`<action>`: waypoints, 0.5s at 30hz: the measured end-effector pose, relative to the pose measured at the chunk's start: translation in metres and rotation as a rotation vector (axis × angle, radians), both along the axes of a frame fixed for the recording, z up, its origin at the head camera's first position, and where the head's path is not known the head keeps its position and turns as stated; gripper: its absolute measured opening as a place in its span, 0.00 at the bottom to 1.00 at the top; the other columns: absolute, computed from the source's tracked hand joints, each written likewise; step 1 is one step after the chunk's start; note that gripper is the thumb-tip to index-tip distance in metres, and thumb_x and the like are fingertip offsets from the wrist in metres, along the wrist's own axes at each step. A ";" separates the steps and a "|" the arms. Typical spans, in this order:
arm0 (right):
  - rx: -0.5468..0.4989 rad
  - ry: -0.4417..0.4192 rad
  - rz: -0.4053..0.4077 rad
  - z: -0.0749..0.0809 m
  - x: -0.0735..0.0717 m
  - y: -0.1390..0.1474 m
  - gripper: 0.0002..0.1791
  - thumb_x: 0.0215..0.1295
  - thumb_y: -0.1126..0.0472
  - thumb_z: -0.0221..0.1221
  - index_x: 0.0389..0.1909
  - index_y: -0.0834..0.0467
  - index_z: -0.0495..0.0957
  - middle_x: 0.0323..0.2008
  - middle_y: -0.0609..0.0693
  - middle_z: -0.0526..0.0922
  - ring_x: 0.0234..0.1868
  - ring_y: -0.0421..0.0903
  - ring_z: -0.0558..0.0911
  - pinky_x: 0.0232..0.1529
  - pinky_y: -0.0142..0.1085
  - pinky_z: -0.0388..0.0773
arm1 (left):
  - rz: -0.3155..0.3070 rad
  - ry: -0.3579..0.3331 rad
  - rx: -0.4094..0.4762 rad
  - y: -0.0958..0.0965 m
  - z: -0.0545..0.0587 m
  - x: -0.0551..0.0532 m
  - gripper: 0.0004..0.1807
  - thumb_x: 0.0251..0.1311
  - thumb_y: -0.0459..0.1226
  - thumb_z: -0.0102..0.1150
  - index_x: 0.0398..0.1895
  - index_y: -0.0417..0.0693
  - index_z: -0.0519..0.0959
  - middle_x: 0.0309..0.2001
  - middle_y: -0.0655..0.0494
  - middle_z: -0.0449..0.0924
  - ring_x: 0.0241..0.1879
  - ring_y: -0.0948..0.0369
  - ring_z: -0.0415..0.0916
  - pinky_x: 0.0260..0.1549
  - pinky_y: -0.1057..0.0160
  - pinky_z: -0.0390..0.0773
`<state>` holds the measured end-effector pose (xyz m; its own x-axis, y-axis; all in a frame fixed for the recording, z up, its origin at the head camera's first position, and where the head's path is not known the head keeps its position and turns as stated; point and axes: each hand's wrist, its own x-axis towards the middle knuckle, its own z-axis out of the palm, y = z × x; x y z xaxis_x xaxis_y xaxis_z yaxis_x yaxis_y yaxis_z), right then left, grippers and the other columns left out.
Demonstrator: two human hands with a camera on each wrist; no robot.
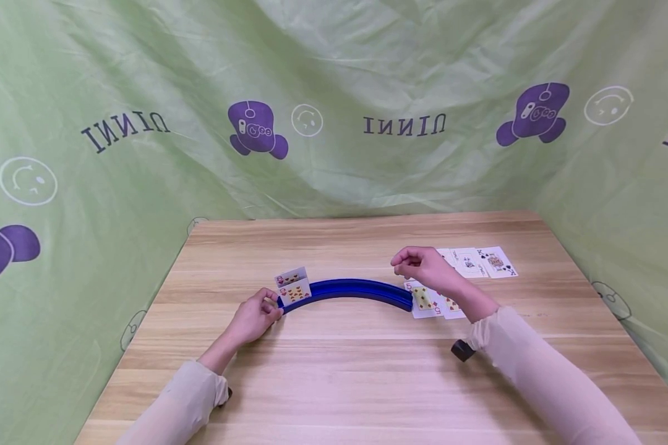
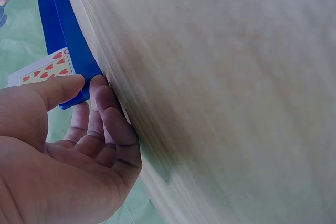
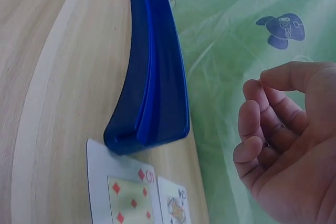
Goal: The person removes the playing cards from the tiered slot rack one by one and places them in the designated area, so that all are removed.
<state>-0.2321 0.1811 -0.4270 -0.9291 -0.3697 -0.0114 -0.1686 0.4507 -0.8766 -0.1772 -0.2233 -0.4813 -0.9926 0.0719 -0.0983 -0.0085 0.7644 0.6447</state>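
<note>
A curved blue playing card holder (image 1: 356,288) lies on the table. My left hand (image 1: 256,316) pinches its left end, the thumb on one face and fingertips on the other, as the left wrist view shows. Two playing cards stand in the holder beside that hand; the front heart card (image 1: 295,292) partly covers the rear card (image 1: 292,276). My right hand (image 1: 423,264) hovers beyond the holder's right end, fingers loosely curled, thumb tip meeting the index finger, holding nothing. Below it lies a five of diamonds (image 1: 423,303), touching or very near the holder's right end.
Right of the five lies a red-suited card (image 1: 453,307), partly hidden by my right forearm. Farther back, several face cards, including a king (image 1: 496,262), lie in a row. A green printed cloth (image 1: 334,179) hangs behind and beside the wooden table (image 1: 345,377).
</note>
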 end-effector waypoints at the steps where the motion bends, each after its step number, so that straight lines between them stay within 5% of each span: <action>1: -0.003 -0.001 0.002 0.001 0.000 -0.002 0.10 0.67 0.62 0.61 0.45 0.62 0.80 0.33 0.52 0.83 0.35 0.50 0.83 0.41 0.39 0.81 | -0.004 0.004 -0.002 0.000 0.000 0.000 0.13 0.60 0.34 0.64 0.45 0.45 0.73 0.33 0.51 0.87 0.30 0.61 0.78 0.35 0.62 0.73; 7: -0.017 0.010 0.027 0.003 0.002 -0.016 0.09 0.66 0.62 0.61 0.44 0.61 0.80 0.35 0.56 0.83 0.37 0.54 0.81 0.41 0.40 0.81 | -0.005 0.006 -0.008 0.001 0.001 0.000 0.13 0.60 0.34 0.64 0.45 0.44 0.73 0.33 0.51 0.87 0.30 0.61 0.77 0.34 0.62 0.73; 15: -0.044 0.067 0.076 -0.001 0.001 -0.034 0.08 0.64 0.64 0.62 0.42 0.62 0.81 0.32 0.52 0.83 0.32 0.41 0.79 0.37 0.34 0.78 | 0.008 -0.003 -0.008 0.001 0.001 0.001 0.13 0.60 0.34 0.64 0.46 0.44 0.73 0.34 0.51 0.87 0.31 0.61 0.78 0.35 0.62 0.73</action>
<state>-0.2313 0.1471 -0.4276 -0.8967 -0.4376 0.0670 -0.2591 0.3962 -0.8808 -0.1763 -0.2224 -0.4800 -0.9928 0.0634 -0.1018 -0.0163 0.7694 0.6386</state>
